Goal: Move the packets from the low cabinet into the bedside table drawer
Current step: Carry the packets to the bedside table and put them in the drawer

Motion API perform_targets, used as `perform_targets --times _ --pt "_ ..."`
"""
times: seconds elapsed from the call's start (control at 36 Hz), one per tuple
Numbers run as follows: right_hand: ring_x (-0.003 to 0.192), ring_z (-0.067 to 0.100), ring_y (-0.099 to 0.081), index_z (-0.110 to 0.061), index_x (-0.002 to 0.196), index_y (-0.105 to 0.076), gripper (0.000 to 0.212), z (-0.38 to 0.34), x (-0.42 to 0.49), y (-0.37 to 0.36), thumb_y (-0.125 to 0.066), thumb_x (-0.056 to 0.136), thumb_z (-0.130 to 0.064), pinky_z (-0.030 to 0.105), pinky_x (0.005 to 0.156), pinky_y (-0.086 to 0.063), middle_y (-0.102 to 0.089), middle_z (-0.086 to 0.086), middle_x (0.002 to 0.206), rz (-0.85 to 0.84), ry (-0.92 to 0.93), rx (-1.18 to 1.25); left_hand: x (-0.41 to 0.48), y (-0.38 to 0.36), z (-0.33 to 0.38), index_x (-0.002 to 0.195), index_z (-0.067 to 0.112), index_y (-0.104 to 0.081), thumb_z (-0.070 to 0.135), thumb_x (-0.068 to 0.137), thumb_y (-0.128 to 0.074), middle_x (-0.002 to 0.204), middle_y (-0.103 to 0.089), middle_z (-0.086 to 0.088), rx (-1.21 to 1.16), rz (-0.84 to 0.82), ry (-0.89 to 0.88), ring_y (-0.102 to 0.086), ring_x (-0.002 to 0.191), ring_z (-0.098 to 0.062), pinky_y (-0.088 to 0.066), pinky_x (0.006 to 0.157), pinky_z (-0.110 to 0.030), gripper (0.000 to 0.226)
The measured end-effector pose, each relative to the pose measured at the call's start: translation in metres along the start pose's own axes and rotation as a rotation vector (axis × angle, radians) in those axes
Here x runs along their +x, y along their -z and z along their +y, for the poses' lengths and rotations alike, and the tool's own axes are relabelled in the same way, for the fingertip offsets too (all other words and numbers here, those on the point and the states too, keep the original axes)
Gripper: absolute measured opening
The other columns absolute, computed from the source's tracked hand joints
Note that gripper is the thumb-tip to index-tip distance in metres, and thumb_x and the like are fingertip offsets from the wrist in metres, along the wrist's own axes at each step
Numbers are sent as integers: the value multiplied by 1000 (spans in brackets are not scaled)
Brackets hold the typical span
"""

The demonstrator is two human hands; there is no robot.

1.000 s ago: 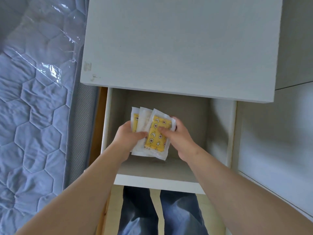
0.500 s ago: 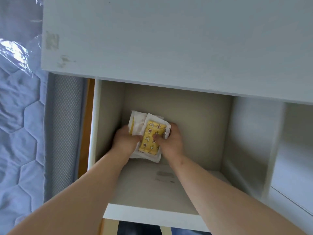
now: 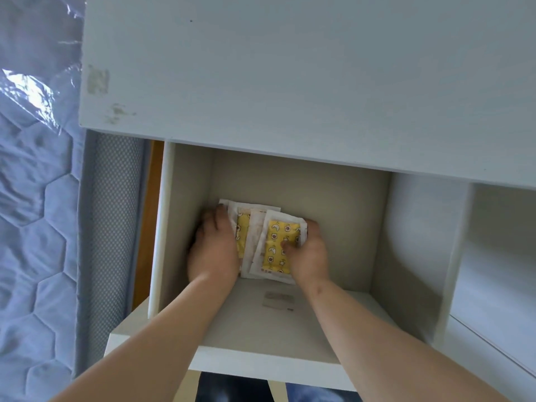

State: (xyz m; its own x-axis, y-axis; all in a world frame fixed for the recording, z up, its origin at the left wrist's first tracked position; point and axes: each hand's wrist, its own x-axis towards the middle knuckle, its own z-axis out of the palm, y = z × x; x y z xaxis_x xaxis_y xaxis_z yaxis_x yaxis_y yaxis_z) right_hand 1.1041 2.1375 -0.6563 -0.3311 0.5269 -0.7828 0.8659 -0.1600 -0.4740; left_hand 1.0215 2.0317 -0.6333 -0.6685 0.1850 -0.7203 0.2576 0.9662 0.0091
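Note:
A small stack of white packets with yellow patterned pads inside [image 3: 275, 245] sits low in the open bedside table drawer [image 3: 261, 364], near its back wall. My left hand [image 3: 214, 248] lies against the stack's left side with its fingers over the edge. My right hand [image 3: 307, 253] holds the right side, thumb pressed on the top packet's yellow face. Both forearms reach down into the drawer from the bottom of the view. The packets are fanned slightly, the top one offset to the right.
The white top of the bedside table [image 3: 290, 82] overhangs the drawer's back. A mattress in clear plastic [image 3: 34, 198] lies to the left. A white cabinet panel [image 3: 493, 271] stands to the right. A label [image 3: 278, 300] is stuck on the drawer floor.
Both hands have carried the packets from above the drawer down to its floor near the back, and the view has moved closer. The stack has spread a little.

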Motion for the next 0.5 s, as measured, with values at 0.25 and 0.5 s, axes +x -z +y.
perform_targets --times 0.25,0.5 --pt "101 28 -60 -9 124 -48 41 -1 1 1 -60 85 -4 26 78 -45 -63 11 109 36 -6 -20 22 -1 4 151 22 -2 40 91 -54 158 6 9 100 -168 -391 10 146 -20 -9 118 -37 81" --pt "100 26 -59 -7 118 -50 31 -11 -3 -17 -60 88 -8 18 66 -37 -62 10 110 -61 -28 -53 19 -2 -14 150 16 -7 1 90 -41 158 -1 2 150 -59 -363 2 146 -25 -4 117 -29 70"
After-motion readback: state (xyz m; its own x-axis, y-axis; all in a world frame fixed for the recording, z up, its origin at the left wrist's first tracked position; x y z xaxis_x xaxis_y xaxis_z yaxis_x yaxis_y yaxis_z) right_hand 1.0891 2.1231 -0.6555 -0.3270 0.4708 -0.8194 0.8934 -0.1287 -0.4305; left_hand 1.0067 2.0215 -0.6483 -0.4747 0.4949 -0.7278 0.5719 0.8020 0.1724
